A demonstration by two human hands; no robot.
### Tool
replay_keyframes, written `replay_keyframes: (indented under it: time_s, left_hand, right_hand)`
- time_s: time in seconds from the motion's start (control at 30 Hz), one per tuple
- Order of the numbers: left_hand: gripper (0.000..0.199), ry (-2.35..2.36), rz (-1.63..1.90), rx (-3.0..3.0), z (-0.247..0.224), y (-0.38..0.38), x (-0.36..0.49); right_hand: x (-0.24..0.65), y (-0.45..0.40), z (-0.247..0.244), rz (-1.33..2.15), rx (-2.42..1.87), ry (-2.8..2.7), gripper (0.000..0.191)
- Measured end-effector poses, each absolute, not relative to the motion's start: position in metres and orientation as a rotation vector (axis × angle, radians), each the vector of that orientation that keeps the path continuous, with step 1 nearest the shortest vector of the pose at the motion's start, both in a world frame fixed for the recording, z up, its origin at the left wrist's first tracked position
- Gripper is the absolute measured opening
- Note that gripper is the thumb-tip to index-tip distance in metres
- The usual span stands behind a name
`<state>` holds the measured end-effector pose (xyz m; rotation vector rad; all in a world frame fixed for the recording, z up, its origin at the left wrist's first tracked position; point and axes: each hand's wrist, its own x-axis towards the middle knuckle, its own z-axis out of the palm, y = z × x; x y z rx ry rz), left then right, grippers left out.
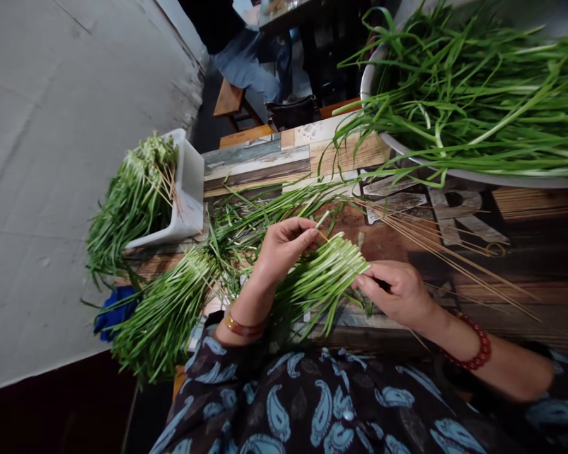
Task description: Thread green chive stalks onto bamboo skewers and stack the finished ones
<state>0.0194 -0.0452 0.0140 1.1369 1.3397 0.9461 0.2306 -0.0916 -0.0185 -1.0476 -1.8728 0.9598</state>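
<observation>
My left hand (pixel 288 246) is closed in a pinch on a garlic chive, whose pale cut end (pixel 322 219) sticks up past the fingertips. Just beside those fingers shows the thin tip of a bamboo skewer (pixel 322 236). A row of garlic chives (pixel 322 277) sits side by side on this skewer, pale ends up and green leaves hanging toward me. At the row's right end, my right hand (pixel 397 287) grips the skewer between thumb and fingers. Loose chives (pixel 274 211) lie on the table behind my left hand.
Bare bamboo skewers (pixel 435 243) lie at right near a rubber band (pixel 495 250). A large metal basin (pixel 369 82) heaped with chives stands back right. Skewered chives (pixel 170 309) lie at left, near a white bin (pixel 189 183) and blue cloth (pixel 116 312). A person (pixel 250 60) sits beyond.
</observation>
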Motion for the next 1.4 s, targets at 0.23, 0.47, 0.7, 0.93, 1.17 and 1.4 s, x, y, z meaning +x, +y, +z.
replay_keyframes:
  time_s: [0.23, 0.47, 0.7, 0.93, 1.17, 1.4]
  left_hand:
    - [0.024, 1.334, 1.045, 1.124, 0.0115, -0.0478, 0.0203]
    - [0.021, 1.372, 1.054, 1.171, 0.0137, -0.0497, 0.0211]
    - [0.014, 1.384, 1.112, 1.27, 0.0167, -0.0504, 0.0242]
    - [0.01, 1.431, 1.138, 1.407, 0.0174, -0.049, 0.025]
    - [0.014, 1.431, 1.14, 1.384, 0.0141, -0.0493, 0.0244]
    - [0.015, 1.454, 1.142, 1.388, 0.0144, -0.0485, 0.0259]
  right_hand:
    - [0.231, -0.0901, -0.0174, 0.928, -1.05, -1.889, 0.029]
    - [0.2315, -0.0891, -0.0152, 0.952, -1.04, -1.899, 0.027]
    - [0.2324, -0.0891, -0.0162, 0.986, -1.07, -1.905, 0.027]
    - [0.2325, -0.0888, -0.0175, 0.944, -1.045, -1.918, 0.028]
    - [0.2321, -0.0894, -0.0193, 0.973, -1.058, -1.896, 0.028]
    - [0.2321, -0.0886, -0.0191, 0.953, -1.046, -1.905, 0.029]
